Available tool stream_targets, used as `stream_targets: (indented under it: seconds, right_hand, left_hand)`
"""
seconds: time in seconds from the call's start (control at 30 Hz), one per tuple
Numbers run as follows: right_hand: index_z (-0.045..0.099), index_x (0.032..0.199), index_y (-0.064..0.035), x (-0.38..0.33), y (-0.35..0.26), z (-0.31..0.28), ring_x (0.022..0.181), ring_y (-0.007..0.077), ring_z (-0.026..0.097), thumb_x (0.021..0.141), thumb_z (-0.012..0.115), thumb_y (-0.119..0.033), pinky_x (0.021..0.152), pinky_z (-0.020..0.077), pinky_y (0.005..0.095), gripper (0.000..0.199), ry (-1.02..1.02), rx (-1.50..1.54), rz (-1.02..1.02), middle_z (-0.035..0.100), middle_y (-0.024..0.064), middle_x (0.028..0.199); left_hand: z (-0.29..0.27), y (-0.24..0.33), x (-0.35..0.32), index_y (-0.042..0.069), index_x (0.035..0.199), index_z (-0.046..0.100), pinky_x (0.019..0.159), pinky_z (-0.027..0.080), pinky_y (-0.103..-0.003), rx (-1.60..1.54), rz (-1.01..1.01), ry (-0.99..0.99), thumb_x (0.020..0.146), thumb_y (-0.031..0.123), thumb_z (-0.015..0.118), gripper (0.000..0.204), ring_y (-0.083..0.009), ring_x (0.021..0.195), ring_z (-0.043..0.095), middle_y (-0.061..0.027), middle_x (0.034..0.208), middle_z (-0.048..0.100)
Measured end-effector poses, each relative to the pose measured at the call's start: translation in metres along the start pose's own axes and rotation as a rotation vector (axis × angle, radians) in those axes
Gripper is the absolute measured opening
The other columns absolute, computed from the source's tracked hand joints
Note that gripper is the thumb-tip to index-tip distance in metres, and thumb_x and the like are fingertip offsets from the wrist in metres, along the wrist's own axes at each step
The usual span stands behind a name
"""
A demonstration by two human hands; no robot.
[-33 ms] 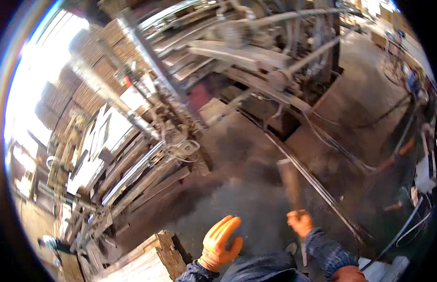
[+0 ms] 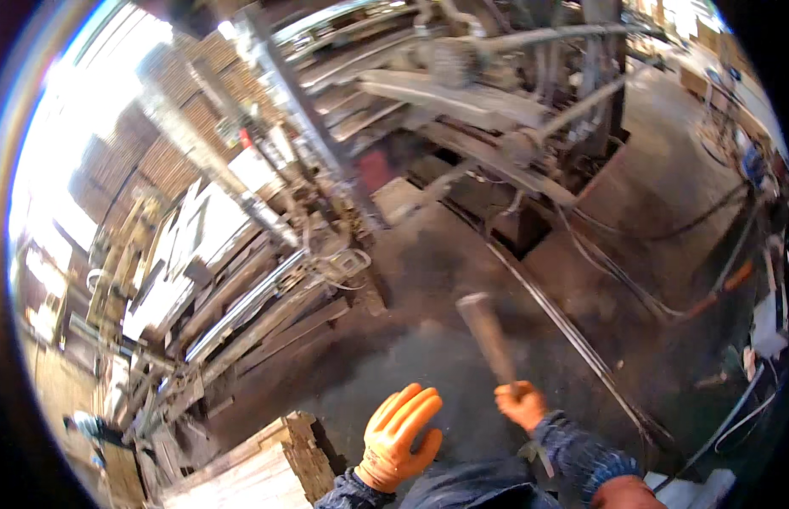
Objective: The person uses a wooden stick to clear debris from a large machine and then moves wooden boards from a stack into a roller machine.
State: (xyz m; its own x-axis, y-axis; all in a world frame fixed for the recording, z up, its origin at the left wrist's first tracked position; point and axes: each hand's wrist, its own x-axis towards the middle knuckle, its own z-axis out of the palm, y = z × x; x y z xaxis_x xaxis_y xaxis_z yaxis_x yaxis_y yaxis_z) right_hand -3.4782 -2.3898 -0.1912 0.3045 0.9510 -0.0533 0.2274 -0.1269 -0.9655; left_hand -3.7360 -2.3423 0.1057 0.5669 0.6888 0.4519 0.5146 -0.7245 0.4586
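In an orange glove, my right hand [image 2: 522, 405] is closed around a narrow brown wooden piece [image 2: 489, 341]. Its paler end points up and away, and motion blurs its outline. A thin strip also shows just below that hand; whether it belongs to the same piece I cannot tell. My left hand [image 2: 400, 438], gloved in orange too, is raised with its fingers stretched out and its thumb apart, holding nothing. Close to its left is a stack of light wooden boards [image 2: 314, 454].
Heavy dusty machinery [image 2: 462, 93] with beams and pipes fills the far side. A floor pit [image 2: 523, 231] opens beside it. Long rods [image 2: 572, 327] and hoses [image 2: 632, 284] lie on the dark floor. Timber and metal lengths [image 2: 241, 318] are piled left. A person [image 2: 93, 428] is at far left.
My right hand has moved slightly left and the wooden piece has swung left, tilting more. My left hand stays open, its fingers a little more upright. The whole view has shifted slightly.
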Motion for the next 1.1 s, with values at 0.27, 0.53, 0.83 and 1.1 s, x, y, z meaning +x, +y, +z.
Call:
stream_targets:
  seconds: [0.27, 0.53, 0.83, 1.1]
  right_hand:
    - [0.066, 0.122, -0.0144, -0.06, -0.299, 0.381, 0.1, 0.0316, 0.069, 0.087, 0.067, -0.047, 0.086, 0.0537, 0.0407, 0.048, -1.26, -0.117, -0.338, 0.073, 0.0126, 0.107]
    - [0.064, 0.106, -0.0144, -0.205, -0.327, 0.598, 0.086, 0.0371, 0.07, 0.085, 0.063, -0.03, 0.07, 0.0549, 0.0486, 0.026, -1.729, -0.292, -1.175, 0.07, 0.0114, 0.089]
    - [0.072, 0.08, -0.0147, -0.112, -0.396, 0.729, 0.075, 0.0272, 0.07, 0.073, 0.075, -0.011, 0.062, 0.0543, 0.0393, 0.009, -1.636, -0.416, -1.722, 0.073, 0.004, 0.082]
    - [0.054, 0.129, -0.0008, 0.191, -0.449, 0.795, 0.117, 0.0296, 0.06, 0.089, 0.066, -0.012, 0.102, 0.0476, 0.0411, 0.043, -0.628, 0.161, -0.804, 0.061, 0.0159, 0.127]
  left_hand:
    - [-0.271, -0.084, -0.221, 0.015, 0.13, 0.063, 0.121, 0.022, -0.06, 1.079, -0.453, -0.264, 0.062, 0.023, 0.074, 0.07, -0.0353, 0.139, 0.045, -0.0109, 0.137, 0.059]
    - [-0.372, -0.019, -0.525, 0.017, 0.082, 0.07, 0.056, 0.048, -0.046, 1.114, -1.36, -0.202, 0.08, 0.029, 0.069, 0.012, -0.028, 0.061, 0.058, -0.0092, 0.067, 0.063]
    - [-0.227, -0.097, -0.57, 0.013, 0.102, 0.075, 0.076, 0.054, -0.037, 0.249, -1.633, -0.2, 0.089, 0.034, 0.067, 0.026, -0.0256, 0.087, 0.071, -0.0101, 0.093, 0.075]
    - [-0.278, -0.446, -0.269, 0.005, 0.076, 0.071, 0.057, 0.052, -0.032, -0.103, -1.484, 0.731, 0.081, 0.023, 0.075, 0.019, -0.0127, 0.057, 0.063, -0.0067, 0.058, 0.063]
